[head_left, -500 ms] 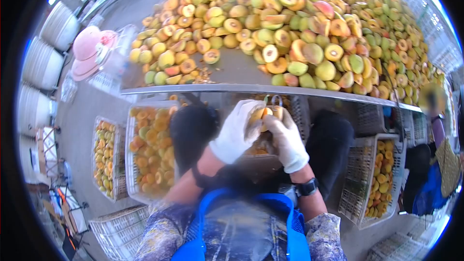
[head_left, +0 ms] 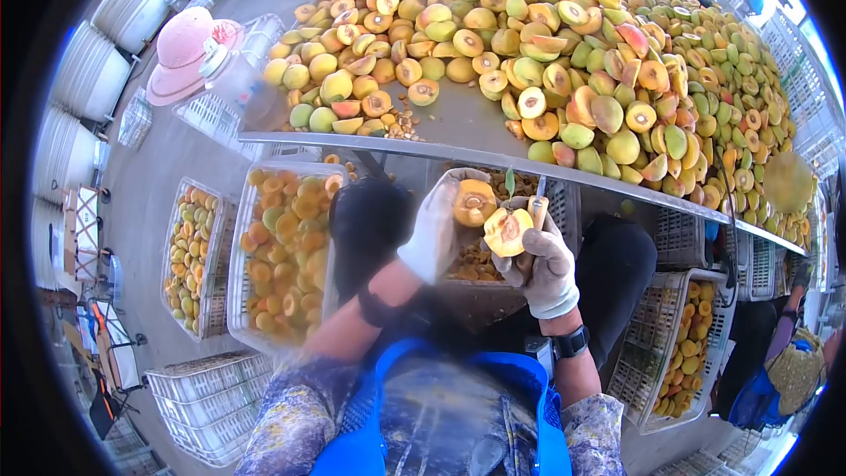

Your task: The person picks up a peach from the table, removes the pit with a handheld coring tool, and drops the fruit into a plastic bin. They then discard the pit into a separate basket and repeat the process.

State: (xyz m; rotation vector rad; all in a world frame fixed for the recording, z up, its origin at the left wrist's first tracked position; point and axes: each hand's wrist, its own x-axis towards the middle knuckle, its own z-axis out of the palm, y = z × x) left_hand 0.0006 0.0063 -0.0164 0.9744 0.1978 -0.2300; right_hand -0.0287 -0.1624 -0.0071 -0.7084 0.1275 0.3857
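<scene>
My left hand, in a white glove, is closed around a yellow peach half whose cut face shows. Beside it, my gloved right hand grips another peach half, cut face up, with a green leaf at its top. That same hand also holds a small tool with a wooden handle and a narrow metal tip pointing up. Both hands are over my lap, just in front of the metal table edge. Below them, partly hidden, is a crate with peach pieces.
Heaped peaches, many halved, cover much of the table. Crates of halves stand at my left and right. An upturned-looking white crate, a pink hat and stacked white tubs are further left. Another person sits at right.
My hands have moved apart a little, and the fruit held between them now shows as two separate halves, cut faces visible. The camera view has shifted slightly.
</scene>
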